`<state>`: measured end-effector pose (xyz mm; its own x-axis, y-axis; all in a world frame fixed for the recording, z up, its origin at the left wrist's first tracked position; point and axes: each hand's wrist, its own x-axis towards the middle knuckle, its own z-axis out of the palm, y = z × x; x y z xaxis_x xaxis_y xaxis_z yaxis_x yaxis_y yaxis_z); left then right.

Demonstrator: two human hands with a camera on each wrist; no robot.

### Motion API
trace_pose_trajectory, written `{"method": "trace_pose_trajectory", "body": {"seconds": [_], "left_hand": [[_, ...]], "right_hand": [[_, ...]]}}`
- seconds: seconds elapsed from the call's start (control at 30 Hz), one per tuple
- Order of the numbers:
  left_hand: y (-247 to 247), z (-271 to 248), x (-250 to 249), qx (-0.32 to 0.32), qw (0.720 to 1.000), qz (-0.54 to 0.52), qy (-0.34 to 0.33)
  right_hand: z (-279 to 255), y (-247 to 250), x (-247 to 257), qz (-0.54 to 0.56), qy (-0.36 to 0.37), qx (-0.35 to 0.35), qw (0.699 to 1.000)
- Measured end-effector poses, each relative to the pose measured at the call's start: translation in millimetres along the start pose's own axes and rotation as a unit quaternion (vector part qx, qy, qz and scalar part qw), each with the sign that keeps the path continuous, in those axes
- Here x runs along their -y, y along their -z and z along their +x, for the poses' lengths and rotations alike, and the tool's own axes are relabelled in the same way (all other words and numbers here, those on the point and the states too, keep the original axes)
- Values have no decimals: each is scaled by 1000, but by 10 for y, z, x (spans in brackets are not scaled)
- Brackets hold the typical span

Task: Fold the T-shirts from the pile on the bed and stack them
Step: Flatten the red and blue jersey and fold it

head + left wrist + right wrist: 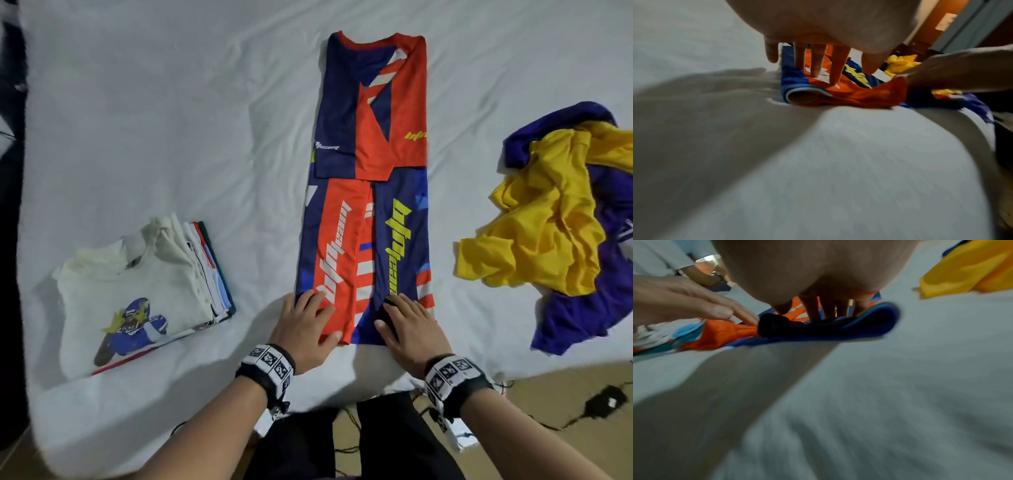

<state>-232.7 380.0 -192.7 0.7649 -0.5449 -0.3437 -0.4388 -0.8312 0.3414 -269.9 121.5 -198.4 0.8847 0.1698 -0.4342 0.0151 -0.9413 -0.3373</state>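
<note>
Red, navy and blue printed jersey T-shirt (368,192) lies flat mid-bed as a long narrow strip, sides and sleeves already folded in, collar at the far end, hem at the near edge of the bed. Both hands sit on the hem end. Left hand (306,323) rests on the red panel with fingers (819,65) straight and spread; thumb sits at the hem edge, can't tell if it's tucked under. Right hand (407,329) lies on the navy panel, fingers (813,309) straight and close together, pressing down.

Handling, judged: thin, light, slick sports fabric, fully limp. Layers will likely slide apart if lifted one-handed. Best hold looks like both hem corners, thumbs under, fingers on top, then carry the hem toward the collar.

Left of the jersey: stack of folded T-shirts (144,294), white one with a blue cartoon football-player print on top, coloured edges below. Right of the jersey: loose pile, a crumpled yellow T-shirt (544,219) over a purple T-shirt (589,318), not yet folded.

Surface: bed with white sheet (164,120), soft, lightly wrinkled. Below the jersey's hem, past the bed edge, brownish floor with dark cables. Wrist views are blurred; a door and wall barely show.
</note>
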Motion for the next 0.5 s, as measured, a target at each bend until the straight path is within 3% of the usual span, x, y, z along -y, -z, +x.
{"method": "trace_pose_trajectory", "body": {"seconds": [0.07, 0.17, 0.5], "left_hand": [[7, -157, -49, 52, 998, 28, -18], [55, -197, -114, 124, 987, 102, -11], [231, -23, -243, 154, 971, 181, 36]], "right_hand": [[-167, 47, -29, -15, 28, -33, 999], [-311, 67, -101, -65, 51, -19, 996], [-235, 134, 57, -146, 6, 18, 989]]}}
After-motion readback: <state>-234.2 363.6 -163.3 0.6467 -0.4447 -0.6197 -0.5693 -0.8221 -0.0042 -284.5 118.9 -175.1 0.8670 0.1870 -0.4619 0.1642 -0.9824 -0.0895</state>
